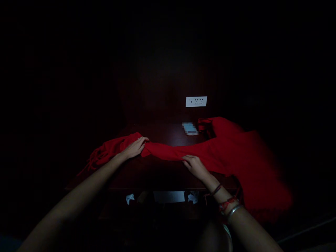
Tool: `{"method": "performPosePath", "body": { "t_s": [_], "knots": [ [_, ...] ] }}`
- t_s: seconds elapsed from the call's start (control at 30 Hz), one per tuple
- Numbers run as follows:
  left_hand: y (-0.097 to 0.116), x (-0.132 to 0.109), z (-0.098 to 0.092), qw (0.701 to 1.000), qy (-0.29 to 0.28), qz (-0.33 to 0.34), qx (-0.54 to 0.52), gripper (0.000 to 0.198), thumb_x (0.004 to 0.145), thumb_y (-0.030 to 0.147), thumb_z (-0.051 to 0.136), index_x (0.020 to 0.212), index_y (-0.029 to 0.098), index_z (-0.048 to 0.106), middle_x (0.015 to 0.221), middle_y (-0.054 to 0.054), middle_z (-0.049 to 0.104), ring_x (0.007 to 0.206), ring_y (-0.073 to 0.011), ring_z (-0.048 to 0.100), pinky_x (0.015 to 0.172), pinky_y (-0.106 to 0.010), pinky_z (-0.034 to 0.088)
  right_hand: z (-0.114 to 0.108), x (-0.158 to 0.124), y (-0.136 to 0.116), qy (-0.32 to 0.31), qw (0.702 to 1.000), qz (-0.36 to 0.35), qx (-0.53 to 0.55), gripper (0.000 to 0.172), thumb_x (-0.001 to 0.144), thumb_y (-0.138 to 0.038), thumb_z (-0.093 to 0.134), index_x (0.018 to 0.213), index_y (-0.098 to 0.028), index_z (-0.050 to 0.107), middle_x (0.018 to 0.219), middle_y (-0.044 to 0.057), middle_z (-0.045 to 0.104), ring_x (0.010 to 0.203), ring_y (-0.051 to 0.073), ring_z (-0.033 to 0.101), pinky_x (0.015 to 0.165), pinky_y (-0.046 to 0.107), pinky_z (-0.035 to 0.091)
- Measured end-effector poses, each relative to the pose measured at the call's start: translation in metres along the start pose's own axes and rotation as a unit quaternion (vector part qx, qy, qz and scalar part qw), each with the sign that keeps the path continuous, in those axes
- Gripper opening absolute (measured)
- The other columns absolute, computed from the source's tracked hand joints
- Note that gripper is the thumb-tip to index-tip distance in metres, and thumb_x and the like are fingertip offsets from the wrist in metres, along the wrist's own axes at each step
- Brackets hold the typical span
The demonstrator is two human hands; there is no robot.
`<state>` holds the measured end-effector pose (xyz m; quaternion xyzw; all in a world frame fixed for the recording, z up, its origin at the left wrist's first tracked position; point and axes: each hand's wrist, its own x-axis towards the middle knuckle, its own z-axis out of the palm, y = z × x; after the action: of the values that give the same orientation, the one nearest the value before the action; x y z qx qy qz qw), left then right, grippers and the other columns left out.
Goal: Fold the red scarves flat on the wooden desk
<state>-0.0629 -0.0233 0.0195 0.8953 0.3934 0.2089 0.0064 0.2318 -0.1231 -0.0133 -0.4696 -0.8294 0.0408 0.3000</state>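
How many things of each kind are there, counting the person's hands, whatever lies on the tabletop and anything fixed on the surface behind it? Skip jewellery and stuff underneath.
Hands: 2 (left hand, right hand)
Red cloth: 1, seemingly one continuous piece
Pixelated pale item: 1
White socket panel: 1
Total: 5

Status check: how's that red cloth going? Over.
Left grip and right grip touching red cloth. Cloth lying across dark tabletop. Pale blurred item beyond, clear of both.
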Motion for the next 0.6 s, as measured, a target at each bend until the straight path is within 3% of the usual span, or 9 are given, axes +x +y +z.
{"method": "performPosePath", "body": {
  "t_s": [0.1,0.17,0.27,0.4,0.47,0.6],
  "knots": [
    [0.014,-0.005,0.007,0.997,-0.037,0.048,0.051,0.054,0.077,0.038,0.042,0.125,0.018,0.028,0.118,-0.010,0.037,0.107,-0.0217,0.040,0.091,-0.037,0.032,-0.002,-0.001,0.006,0.077,0.993,0.056,0.076,0.021,0.078,-0.019,0.042,0.097,-0.017,0.051,0.089,0.005,0.061,0.080,0.014,0.057,0.071,0.025,0.042],
    [0.022,-0.006,0.010,0.994,-0.035,0.044,0.093,0.063,0.074,0.037,0.048,0.128,0.021,0.022,0.121,-0.010,0.032,0.105,-0.0227,0.041,0.088,-0.037,0.035,-0.003,-0.001,0.007,0.110,0.985,0.094,0.093,0.023,0.076,-0.021,0.044,0.098,-0.017,0.047,0.084,0.004,0.060,0.075,0.015,0.057,0.067,0.026,0.043],
    [0.021,-0.003,0.008,0.987,-0.031,0.027,0.154,0.060,0.074,0.019,0.044,0.129,0.025,0.020,0.122,-0.008,0.030,0.101,-0.0203,0.045,0.083,-0.033,0.039,-0.005,-0.001,0.008,0.129,0.981,0.103,0.099,0.019,0.074,-0.021,0.043,0.092,-0.018,0.047,0.080,0.003,0.059,0.073,0.015,0.057,0.066,0.026,0.042],
    [0.003,-0.004,-0.012,0.969,-0.066,0.094,0.217,0.065,0.068,0.002,0.039,0.126,0.028,0.028,0.126,-0.006,0.029,0.112,-0.0219,0.035,0.089,-0.034,0.033,-0.009,-0.001,0.008,0.124,0.982,0.092,0.111,0.013,0.074,-0.023,0.042,0.084,-0.018,0.049,0.078,0.003,0.059,0.071,0.015,0.056,0.065,0.025,0.041],
    [-0.006,-0.012,-0.025,0.968,-0.041,0.071,0.236,0.063,0.068,0.003,0.039,0.126,0.026,0.030,0.125,-0.008,0.031,0.112,-0.0229,0.033,0.089,-0.035,0.032,-0.011,-0.002,0.007,0.118,0.982,0.092,0.117,0.013,0.074,-0.024,0.042,0.081,-0.018,0.051,0.076,0.003,0.060,0.071,0.015,0.056,0.064,0.024,0.041],
    [-0.016,-0.040,-0.038,0.963,0.040,-0.055,0.262,0.053,0.072,0.012,0.038,0.124,0.020,0.034,0.110,-0.011,0.044,0.098,-0.0237,0.045,0.081,-0.035,0.036,-0.013,-0.002,0.006,0.125,0.979,0.105,0.125,0.017,0.075,-0.028,0.042,0.077,-0.019,0.056,0.077,0.003,0.063,0.073,0.016,0.057,0.066,0.026,0.041]
  ]
}}
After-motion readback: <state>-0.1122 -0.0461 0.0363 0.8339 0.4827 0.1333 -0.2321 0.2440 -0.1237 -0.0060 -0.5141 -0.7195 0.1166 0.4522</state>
